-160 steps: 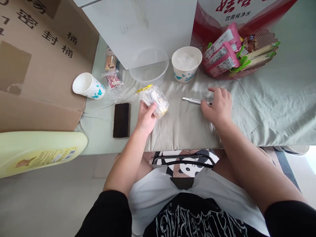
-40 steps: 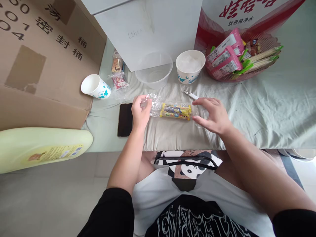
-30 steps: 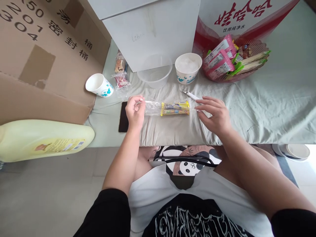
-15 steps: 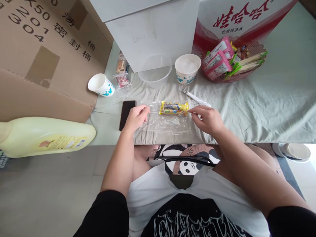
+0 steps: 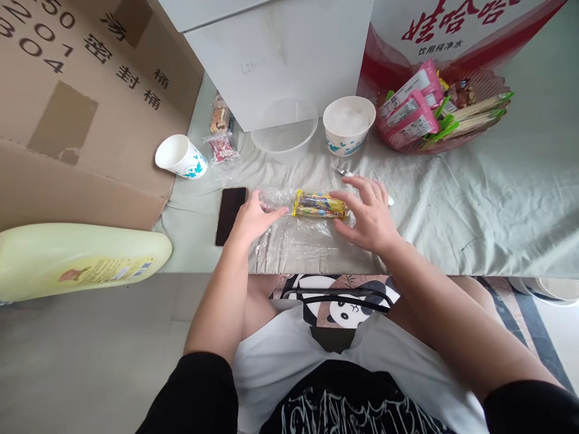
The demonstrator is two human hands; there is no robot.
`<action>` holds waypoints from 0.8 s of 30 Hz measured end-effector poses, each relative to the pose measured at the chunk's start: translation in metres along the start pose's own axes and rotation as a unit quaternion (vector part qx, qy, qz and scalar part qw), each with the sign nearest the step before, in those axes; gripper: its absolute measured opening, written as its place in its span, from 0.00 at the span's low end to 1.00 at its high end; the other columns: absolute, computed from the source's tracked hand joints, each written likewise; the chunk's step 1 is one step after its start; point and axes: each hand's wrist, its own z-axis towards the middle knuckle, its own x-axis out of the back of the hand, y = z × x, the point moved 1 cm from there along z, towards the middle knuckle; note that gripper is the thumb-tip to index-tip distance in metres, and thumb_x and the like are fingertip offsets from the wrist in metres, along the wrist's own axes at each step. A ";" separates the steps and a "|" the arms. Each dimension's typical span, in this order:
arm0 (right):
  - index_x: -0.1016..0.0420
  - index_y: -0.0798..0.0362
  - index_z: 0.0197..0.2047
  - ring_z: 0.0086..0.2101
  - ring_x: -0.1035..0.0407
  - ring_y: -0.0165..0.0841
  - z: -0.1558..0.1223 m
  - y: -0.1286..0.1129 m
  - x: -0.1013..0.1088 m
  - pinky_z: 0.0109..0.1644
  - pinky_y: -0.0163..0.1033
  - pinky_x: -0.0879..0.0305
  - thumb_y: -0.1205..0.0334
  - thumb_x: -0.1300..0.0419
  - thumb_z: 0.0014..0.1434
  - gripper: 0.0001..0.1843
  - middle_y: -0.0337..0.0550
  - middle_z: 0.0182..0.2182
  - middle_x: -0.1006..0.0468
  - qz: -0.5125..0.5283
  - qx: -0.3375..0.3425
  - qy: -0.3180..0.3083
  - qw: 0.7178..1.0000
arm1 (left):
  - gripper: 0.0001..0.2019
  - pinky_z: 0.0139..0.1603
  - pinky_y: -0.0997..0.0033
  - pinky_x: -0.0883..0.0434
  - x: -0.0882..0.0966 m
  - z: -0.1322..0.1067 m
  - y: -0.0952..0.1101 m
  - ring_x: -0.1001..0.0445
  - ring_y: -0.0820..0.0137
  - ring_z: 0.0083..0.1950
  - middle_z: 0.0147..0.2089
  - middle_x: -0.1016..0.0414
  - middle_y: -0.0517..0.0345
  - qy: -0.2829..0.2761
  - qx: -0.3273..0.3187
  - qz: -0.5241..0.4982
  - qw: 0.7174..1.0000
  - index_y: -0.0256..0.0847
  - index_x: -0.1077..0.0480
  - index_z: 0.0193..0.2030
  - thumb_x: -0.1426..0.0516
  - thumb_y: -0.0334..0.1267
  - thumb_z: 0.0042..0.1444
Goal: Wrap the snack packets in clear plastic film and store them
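Two yellow snack packets (image 5: 312, 204) lie side by side on a crinkled sheet of clear plastic film (image 5: 301, 244). My right hand (image 5: 368, 217) is over their right end, fingers spread and thumb apart; whether it touches them I cannot tell. At the left part of the film is my left hand (image 5: 253, 220), its thumb stretched toward the packets and apart from the fingers. A black phone (image 5: 230, 216) lies just left of that hand. Partly hidden behind my right hand is a white-handled knife (image 5: 342, 172).
Along the back stand a paper cup (image 5: 181, 158), small wrapped snacks (image 5: 221, 147), a clear plastic bowl (image 5: 286, 144), a paper bowl (image 5: 346, 144) and a red basket (image 5: 407, 141) of packets. A cardboard box (image 5: 90, 175) and a pale yellow bottle (image 5: 85, 259) are at left.
My right hand has opened from a pinch and moved left over the packets' right end. My left hand's thumb has spread away from its fingers. The view has shifted slightly.
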 end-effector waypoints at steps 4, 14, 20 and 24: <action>0.20 0.44 0.48 0.54 0.29 0.49 0.000 0.008 -0.004 0.61 0.61 0.39 0.65 0.41 0.59 0.14 0.49 0.53 0.21 0.011 -0.088 0.017 0.996 | 0.43 0.46 0.63 0.27 0.005 -0.003 0.006 0.20 0.60 0.43 0.42 0.17 0.55 -0.092 -0.003 -0.056 0.994 0.42 0.33 0.62 0.27 0.51 0.39; 0.22 0.48 0.40 0.28 0.33 0.34 0.012 0.016 0.011 0.35 0.42 0.36 0.62 0.45 0.65 0.10 0.42 0.29 0.25 0.018 -0.152 0.148 0.977 | 0.11 0.38 0.69 0.31 -0.003 -0.009 0.018 0.26 0.71 0.34 0.30 0.24 0.60 -0.102 0.007 -0.332 0.938 0.40 0.24 0.30 0.30 0.42 0.44; 0.23 0.49 0.47 0.39 0.23 0.37 -0.005 -0.019 -0.004 0.44 0.44 0.26 0.66 0.45 0.65 0.11 0.45 0.39 0.18 0.119 0.083 0.038 0.989 | 0.12 0.53 0.64 0.25 -0.009 -0.013 0.036 0.20 0.62 0.49 0.44 0.16 0.49 -0.173 0.087 -0.511 0.837 0.36 0.20 0.36 0.32 0.36 0.43; 0.29 0.53 0.62 0.57 0.27 0.51 -0.004 -0.019 -0.013 0.60 0.58 0.29 0.63 0.40 0.62 0.25 0.56 0.58 0.22 0.071 0.052 -0.028 0.996 | 0.15 0.56 0.58 0.24 -0.007 -0.015 0.043 0.20 0.56 0.55 0.50 0.16 0.47 -0.233 0.081 -0.556 0.793 0.37 0.19 0.40 0.35 0.38 0.44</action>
